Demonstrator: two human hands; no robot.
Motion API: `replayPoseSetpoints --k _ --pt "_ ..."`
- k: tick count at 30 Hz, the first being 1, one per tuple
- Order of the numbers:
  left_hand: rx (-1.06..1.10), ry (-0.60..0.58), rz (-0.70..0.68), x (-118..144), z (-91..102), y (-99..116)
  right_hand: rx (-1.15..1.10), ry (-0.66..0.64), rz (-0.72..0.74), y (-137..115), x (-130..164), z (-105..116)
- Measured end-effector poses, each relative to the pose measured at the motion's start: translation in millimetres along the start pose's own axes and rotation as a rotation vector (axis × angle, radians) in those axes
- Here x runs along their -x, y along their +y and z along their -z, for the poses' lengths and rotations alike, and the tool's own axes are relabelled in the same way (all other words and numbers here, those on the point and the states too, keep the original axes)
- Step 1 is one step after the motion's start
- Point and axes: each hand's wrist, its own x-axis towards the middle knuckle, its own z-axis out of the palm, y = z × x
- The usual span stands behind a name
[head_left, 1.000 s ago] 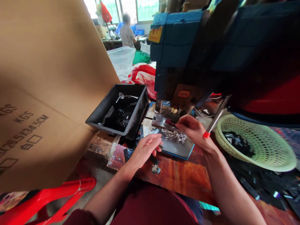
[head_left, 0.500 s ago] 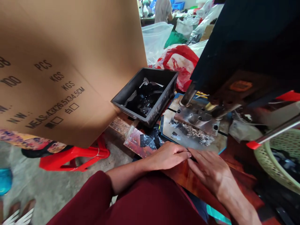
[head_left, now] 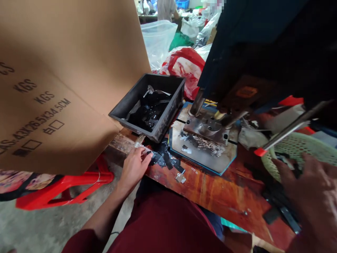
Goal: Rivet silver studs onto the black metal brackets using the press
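The left hand (head_left: 135,166) bends at the edge of the desk (head_left: 210,191), its grip unclear, beside scattered black pieces (head_left: 165,159); the right hand (head_left: 310,188), blurred, spreads open at a pale-green basket (head_left: 314,142).

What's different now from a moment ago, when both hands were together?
They have parted: the left hand moved left, to the black flat pieces; the right hand moved right, toward the pale green basket. Whether either grips anything is unclear. The black bin and silvery bits stayed put.
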Motion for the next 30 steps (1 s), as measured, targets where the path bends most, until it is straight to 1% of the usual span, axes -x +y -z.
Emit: replayPoseSetpoints --k 1,2,4,6,7,9,12,15,17,19,21,25,27,30 --pt "-0.039 0.007 0.019 -2.7 -5.4 -8.6 0.12 0.057 -0.063 -11.3 -3.3 -6.3" --pt "-0.058 0.007 0.02 -4.8 -11.8 -15.5 0.136 0.006 -0.084 -25.7 -6.6 -15.8" --pt "-0.041 0.01 -0.007 -7.7 -24.8 -24.5 -0.031 -0.098 -0.001 -57.9 -12.3 -40.2" --pt "0.013 0.008 -0.05 -9.4 -33.7 -28.8 -0.192 -0.183 0.099 -86.0 -17.3 -65.6" --pt "0.036 0.006 -0.061 -10.1 -35.6 -29.7 -0.202 -0.209 0.118 -96.2 -19.8 -76.7" --pt "0.066 -0.009 -0.054 -10.8 -34.0 -29.9 -0.193 -0.244 0.141 -107.8 -24.7 -93.7" --pt "0.105 -0.062 0.028 -10.4 -22.9 -27.1 -0.155 -0.282 0.157 -109.2 -32.1 -107.3" --pt "0.162 -0.093 0.108 -7.9 -10.9 -21.7 -0.097 -0.31 0.201 -106.1 -37.7 -112.6" --pt "0.214 -0.093 0.122 -5.6 -6.0 -16.9 -0.059 -0.355 0.237 -106.1 -39.5 -114.1" --pt "0.305 -0.099 0.121 -3.7 -3.9 -10.4 -0.021 -0.403 0.256 -107.7 -39.7 -115.0" --pt "0.455 -0.126 0.14 -2.8 -3.9 -1.5 0.006 -0.419 0.247 -109.0 -38.9 -115.1" --pt "0.774 -0.256 0.217 -6.1 -7.6 21.1 -0.052 -0.352 0.179 -105.9 -42.6 -109.4" --pt "0.85 -0.314 0.22 -9.8 -10.6 32.4 -0.091 -0.289 0.133 -101.2 -51.1 -103.2" --pt "0.891 -0.363 0.174 -15.4 -15.7 47.6 -0.125 -0.165 0.064 -92.2 -72.4 -96.0"
